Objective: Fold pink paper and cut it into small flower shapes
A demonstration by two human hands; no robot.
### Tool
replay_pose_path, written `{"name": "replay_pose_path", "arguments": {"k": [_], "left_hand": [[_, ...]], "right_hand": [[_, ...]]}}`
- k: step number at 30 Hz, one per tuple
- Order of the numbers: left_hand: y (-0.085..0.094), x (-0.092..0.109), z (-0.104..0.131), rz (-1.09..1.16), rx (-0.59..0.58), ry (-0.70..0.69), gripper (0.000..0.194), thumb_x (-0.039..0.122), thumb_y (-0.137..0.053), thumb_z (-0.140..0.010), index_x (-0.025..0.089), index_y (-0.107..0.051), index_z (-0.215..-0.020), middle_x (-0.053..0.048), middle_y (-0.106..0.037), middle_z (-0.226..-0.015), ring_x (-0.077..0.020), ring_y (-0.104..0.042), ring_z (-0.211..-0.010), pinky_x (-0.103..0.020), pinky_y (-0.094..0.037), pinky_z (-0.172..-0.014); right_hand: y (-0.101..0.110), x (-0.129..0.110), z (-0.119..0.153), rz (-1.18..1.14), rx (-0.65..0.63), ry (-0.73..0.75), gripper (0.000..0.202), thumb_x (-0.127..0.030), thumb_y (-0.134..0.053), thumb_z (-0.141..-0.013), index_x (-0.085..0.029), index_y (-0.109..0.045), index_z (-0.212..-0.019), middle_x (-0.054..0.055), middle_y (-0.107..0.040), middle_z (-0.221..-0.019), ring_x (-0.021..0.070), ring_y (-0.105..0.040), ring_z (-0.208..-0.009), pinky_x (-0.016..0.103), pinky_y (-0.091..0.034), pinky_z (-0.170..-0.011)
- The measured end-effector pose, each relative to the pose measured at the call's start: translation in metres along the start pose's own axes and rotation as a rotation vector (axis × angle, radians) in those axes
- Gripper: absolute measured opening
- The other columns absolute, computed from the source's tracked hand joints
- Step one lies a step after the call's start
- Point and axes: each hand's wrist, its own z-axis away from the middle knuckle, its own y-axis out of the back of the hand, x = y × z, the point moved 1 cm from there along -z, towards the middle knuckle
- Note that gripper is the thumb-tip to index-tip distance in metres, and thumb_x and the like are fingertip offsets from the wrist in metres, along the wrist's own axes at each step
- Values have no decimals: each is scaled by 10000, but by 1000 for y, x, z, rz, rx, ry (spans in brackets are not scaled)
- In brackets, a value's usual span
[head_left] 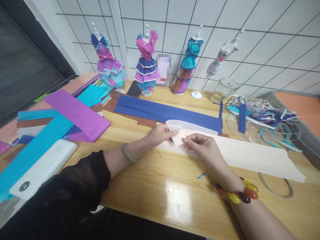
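Note:
A long white sheet [252, 155] lies across the wooden table, and its left end is folded up between my hands. My left hand [161, 133] pinches this folded end between thumb and fingers. On the other side of the fold, my right hand [200, 145] has thumb and forefinger closed on its lower right edge. Just behind the white sheet lies a folded dark blue strip [162, 110], partly over brown material.
Dressed miniature mannequins [107, 61] and a bare-shouldered one [221, 56] stand along the tiled wall. A glass [223, 90] and piled scraps [265, 115] are at right. Purple fabric [77, 115], turquoise strips and a white power bank [45, 168] lie left.

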Motion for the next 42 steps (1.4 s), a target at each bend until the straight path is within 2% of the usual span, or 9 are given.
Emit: {"name": "replay_pose_path", "arguments": {"k": [9,16,22,30,35,39,42], "left_hand": [[0,0,0,2,12,4,415,323,-740,-612,78,-652,-934,-110,-686,-851,-163,-633,-722,-312,-498,-683],[-1,2,2,-39,4,-9,390,323,-744,-604,76,-652,-891,-103,-686,-790,-151,-625,-655,-293,-492,-632],[-1,1,2,-60,-10,-15,395,323,-732,-622,87,-653,-929,-103,-690,-832,-162,-629,-705,-287,-483,-659],[2,-3,1,-95,-15,-37,367,315,-714,-647,103,-655,-941,-94,-692,-852,-155,-632,-730,-294,-483,-704],[4,-4,-1,-112,-6,-68,466,302,-707,-658,127,-608,-1078,-104,-679,-956,-166,-633,-803,-287,-476,-726],[0,-1,1,-97,-98,-77,598,258,-712,-655,153,-517,-1211,-106,-657,-1034,-169,-625,-878,-288,-466,-782],[-4,0,4,-68,-160,-40,624,223,-745,-608,147,-525,-1187,-98,-662,-996,-165,-624,-858,-282,-470,-770]], "right_hand": [[-1,1,-1,-158,-13,25,321,-347,-761,-628,-179,-578,-832,-10,-611,-655,100,-548,-518,236,-442,-498],[-3,0,-1,-151,-38,28,362,-355,-724,-668,-185,-550,-937,-28,-580,-638,103,-540,-529,240,-438,-511],[-5,-2,2,-137,-84,-11,532,-368,-709,-677,-177,-498,-1126,-21,-596,-681,130,-571,-570,276,-456,-574],[-4,0,3,-132,-83,-14,528,-341,-709,-682,-176,-500,-1138,-15,-605,-686,136,-587,-598,276,-462,-592],[-6,-1,4,-111,-108,11,507,-334,-688,-713,-178,-504,-1158,-16,-613,-685,133,-585,-596,278,-461,-603],[-7,-5,4,-112,-89,49,434,-377,-655,-742,-171,-563,-1113,28,-657,-753,164,-613,-677,296,-478,-633],[-6,-7,5,-136,-128,25,366,-414,-600,-782,-181,-620,-1063,70,-683,-907,198,-631,-812,325,-493,-709]]}}
